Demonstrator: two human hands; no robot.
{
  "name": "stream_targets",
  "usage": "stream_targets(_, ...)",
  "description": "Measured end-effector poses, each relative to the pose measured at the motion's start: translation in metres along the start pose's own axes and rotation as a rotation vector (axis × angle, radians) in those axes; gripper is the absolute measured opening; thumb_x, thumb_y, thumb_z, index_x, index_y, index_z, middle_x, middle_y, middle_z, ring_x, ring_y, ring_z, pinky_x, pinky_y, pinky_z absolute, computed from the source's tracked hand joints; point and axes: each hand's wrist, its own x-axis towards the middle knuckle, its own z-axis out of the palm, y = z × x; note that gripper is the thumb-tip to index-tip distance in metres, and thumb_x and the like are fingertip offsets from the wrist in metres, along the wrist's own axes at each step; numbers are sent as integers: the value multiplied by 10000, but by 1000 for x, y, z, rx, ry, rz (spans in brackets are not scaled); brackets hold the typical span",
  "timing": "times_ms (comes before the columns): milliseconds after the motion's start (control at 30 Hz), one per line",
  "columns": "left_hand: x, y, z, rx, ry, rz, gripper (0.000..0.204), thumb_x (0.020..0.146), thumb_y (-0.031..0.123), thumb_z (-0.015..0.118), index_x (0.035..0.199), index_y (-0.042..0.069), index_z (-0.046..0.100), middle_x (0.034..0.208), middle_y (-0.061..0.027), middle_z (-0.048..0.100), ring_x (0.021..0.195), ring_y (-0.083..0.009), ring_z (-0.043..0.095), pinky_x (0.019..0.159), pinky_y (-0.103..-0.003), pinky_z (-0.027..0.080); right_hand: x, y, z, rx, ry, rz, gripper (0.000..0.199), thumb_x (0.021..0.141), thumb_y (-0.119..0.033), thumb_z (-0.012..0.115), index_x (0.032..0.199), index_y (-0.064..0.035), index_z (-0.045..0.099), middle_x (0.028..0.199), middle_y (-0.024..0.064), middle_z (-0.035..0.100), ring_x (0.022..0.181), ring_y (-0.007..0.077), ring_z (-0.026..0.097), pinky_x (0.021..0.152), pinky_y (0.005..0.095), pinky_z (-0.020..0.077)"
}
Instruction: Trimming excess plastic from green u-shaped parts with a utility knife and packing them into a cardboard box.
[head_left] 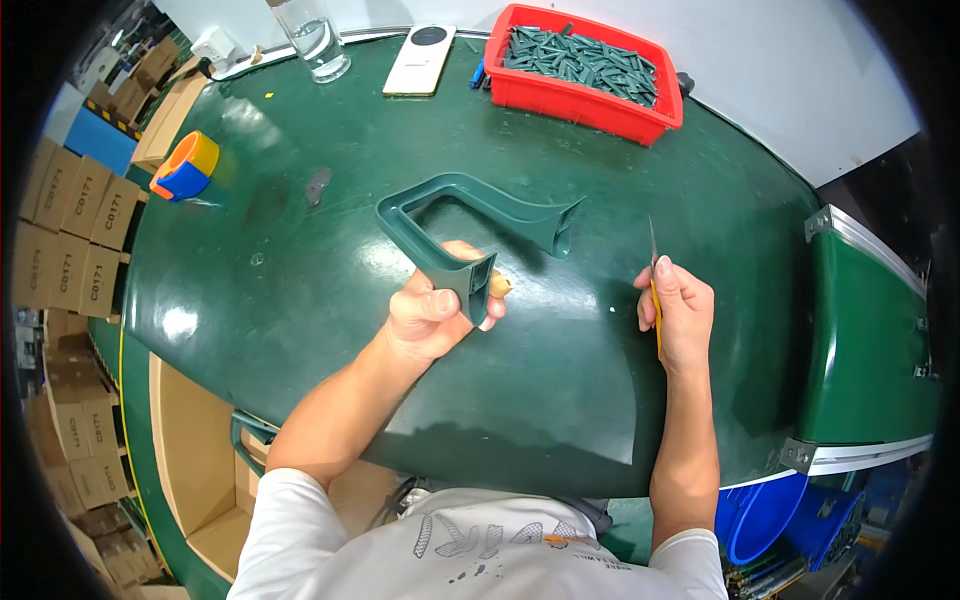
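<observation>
My left hand (425,310) is closed round one end of a dark green U-shaped plastic handle (415,228). The part is lifted over the table, and its other flared end points away to the right. A tan covering (500,286) shows on one fingertip of that hand. To the right, my right hand (682,310) grips a thin-bladed knife (656,290) by its yellow handle, the blade pointing away from me. A gap separates the knife from the green part.
On the green table (530,390) stand a red bin (590,118) of small green pieces, a phone (420,62), a glass of water (322,55) and a tape roll (188,165). A metal-edged green conveyor (865,330) borders the right. An open cardboard box (190,430) sits lower left.
</observation>
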Motion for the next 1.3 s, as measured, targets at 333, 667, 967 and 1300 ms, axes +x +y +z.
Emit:
stream_targets(333, 1, 0, 1, 74, -29, 39, 461, 734, 245, 736, 1077, -6, 557, 864, -226, 625, 731, -271, 608, 490, -310, 456, -20, -31, 15, -528, -247, -687, 143, 790, -99, 672, 898, -7, 653, 675, 88, 556, 582, 199, 561, 534, 303, 445)
stream_targets(667, 7, 6, 21, 249, -29, 26, 441, 823, 409, 603, 759, -20, 526, 520, -168, 549, 384, -227, 502, 351, -295, 377, -41, -69, 45, -794, -418, -860, 283, 698, -28, 722, 972, -3, 653, 569, 53, 458, 434, 192, 467, 387, 318, 346)
stream_targets(967, 7, 7, 24, 173, 3, 16, 378, 796, 332, 610, 654, -5, 514, 465, -103, 492, 356, -169, 447, 344, -272, 336, -41, -82, 47, -941, -473, -856, 221, 683, -41, 652, 898, 10, 637, 578, 44, 473, 470, 172, 528, 402, 309, 410)
stream_targets(1300, 6, 3, 25, 152, 14, 0, 327, 773, 290, 627, 640, 11, 520, 452, -68, 468, 350, -149, 430, 344, -269, 307, -45, -86, 41, -924, -492, -826, 219, 684, -31, 700, 891, -8, 634, 548, 50, 443, 431, 202, 474, 381, 325, 348)
